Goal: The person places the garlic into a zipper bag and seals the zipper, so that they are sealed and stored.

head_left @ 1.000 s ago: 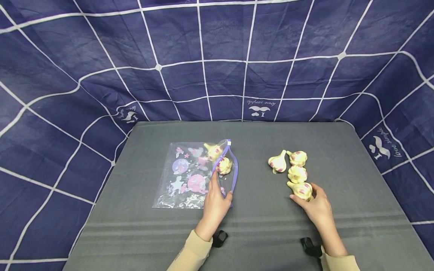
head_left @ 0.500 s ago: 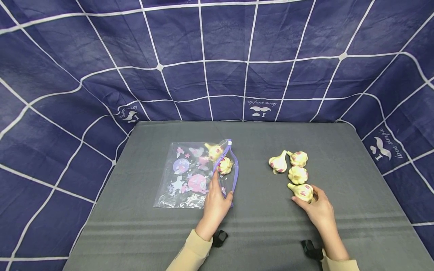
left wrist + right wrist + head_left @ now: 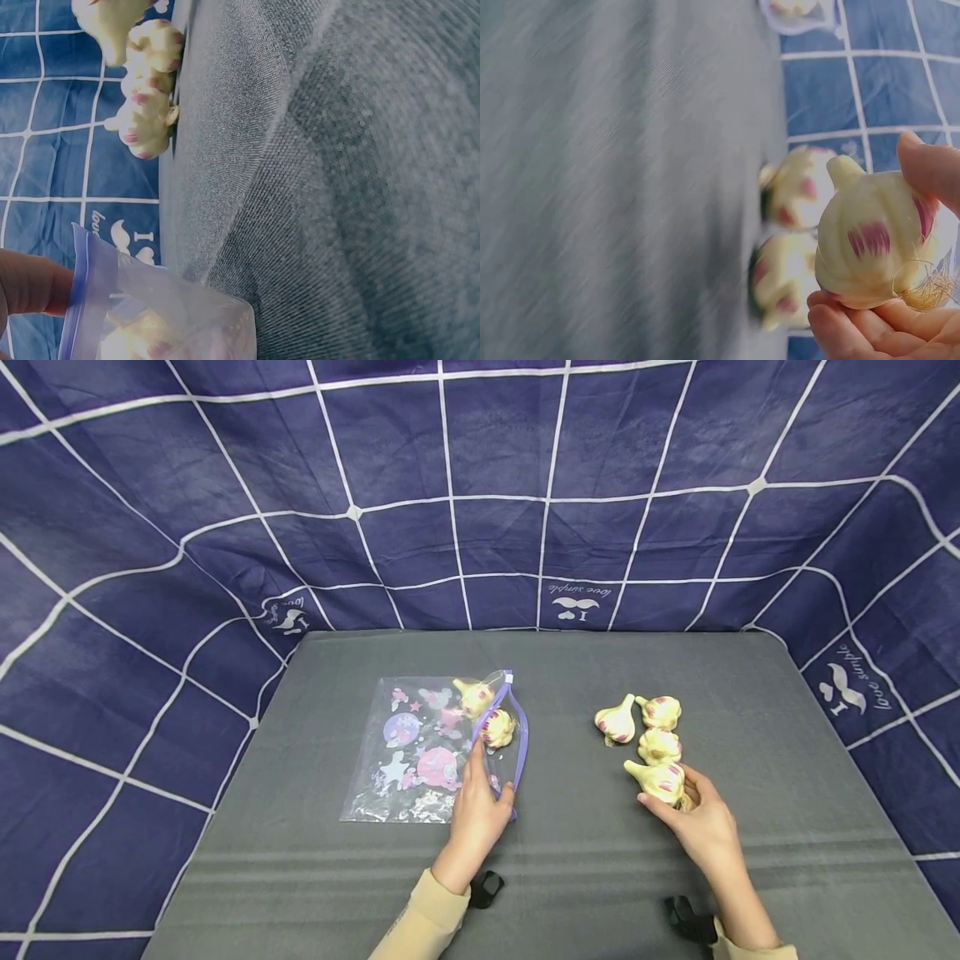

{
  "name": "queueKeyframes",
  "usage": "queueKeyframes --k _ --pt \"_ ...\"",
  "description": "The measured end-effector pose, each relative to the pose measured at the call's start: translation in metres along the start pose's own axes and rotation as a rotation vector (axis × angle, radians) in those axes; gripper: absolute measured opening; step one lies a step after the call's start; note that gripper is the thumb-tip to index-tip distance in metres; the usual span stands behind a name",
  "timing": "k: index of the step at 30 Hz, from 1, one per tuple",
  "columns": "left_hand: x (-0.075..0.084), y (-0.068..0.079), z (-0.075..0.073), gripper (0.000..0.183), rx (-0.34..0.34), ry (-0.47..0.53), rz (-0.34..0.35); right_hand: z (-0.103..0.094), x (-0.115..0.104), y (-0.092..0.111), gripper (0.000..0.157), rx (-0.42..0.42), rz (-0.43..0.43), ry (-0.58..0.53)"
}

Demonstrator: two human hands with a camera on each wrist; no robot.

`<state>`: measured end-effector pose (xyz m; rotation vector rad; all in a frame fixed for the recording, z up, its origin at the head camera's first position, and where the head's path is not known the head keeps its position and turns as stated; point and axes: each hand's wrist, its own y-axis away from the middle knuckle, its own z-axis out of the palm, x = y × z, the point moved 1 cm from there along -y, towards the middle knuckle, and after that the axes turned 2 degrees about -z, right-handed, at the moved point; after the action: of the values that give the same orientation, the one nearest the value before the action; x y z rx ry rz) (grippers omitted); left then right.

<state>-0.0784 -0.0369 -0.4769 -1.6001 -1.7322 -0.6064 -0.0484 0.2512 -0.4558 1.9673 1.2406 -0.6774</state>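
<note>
My right hand (image 3: 703,820) grips a pale garlic bulb (image 3: 881,240) with pink streaks, thumb on one side and fingers on the other, its root hairs toward the palm. In the right wrist view it hangs off the grey surface. Past it sit three more bulbs: a left garlic bulb (image 3: 615,723), a far garlic bulb (image 3: 660,712) and a middle garlic bulb (image 3: 659,747). My left hand (image 3: 477,806) holds the purple-edged mouth of a clear printed zip bag (image 3: 401,760). Inside the bag are two bulbs, a rear garlic bulb (image 3: 472,697) and a front garlic bulb (image 3: 497,729) near the opening.
A grey cloth-covered table (image 3: 570,860) lies under everything. Behind it and at both sides hangs a blue curtain (image 3: 495,535) with white grid lines. The bag's white slider (image 3: 508,677) sits at the far end of its purple edge.
My right hand has lifted the nearest garlic bulb off the table and shifted it slightly left, its stem now pointing further left. The left hand and the bag have stayed in place.
</note>
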Motion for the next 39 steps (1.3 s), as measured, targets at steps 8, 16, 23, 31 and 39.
queueKeyframes --k 8,16,23,31,39 --pt "-0.002 0.003 0.001 0.082 -0.015 -0.006 -0.010 0.010 -0.024 0.005 0.100 -0.062 -0.088 -0.044" --pt "-0.002 0.002 0.001 0.080 -0.018 -0.006 -0.005 0.016 -0.048 0.002 0.095 -0.053 -0.186 -0.078" --pt "-0.002 0.003 0.000 0.081 -0.022 0.007 -0.010 0.024 -0.068 0.002 0.090 -0.059 -0.256 -0.134" --pt "-0.001 0.002 -0.001 0.084 -0.017 -0.002 -0.009 0.039 -0.092 -0.004 0.083 -0.058 -0.382 -0.202" --pt "0.001 -0.001 -0.002 0.084 -0.024 0.001 -0.014 0.057 -0.111 -0.016 0.082 -0.126 -0.434 -0.183"
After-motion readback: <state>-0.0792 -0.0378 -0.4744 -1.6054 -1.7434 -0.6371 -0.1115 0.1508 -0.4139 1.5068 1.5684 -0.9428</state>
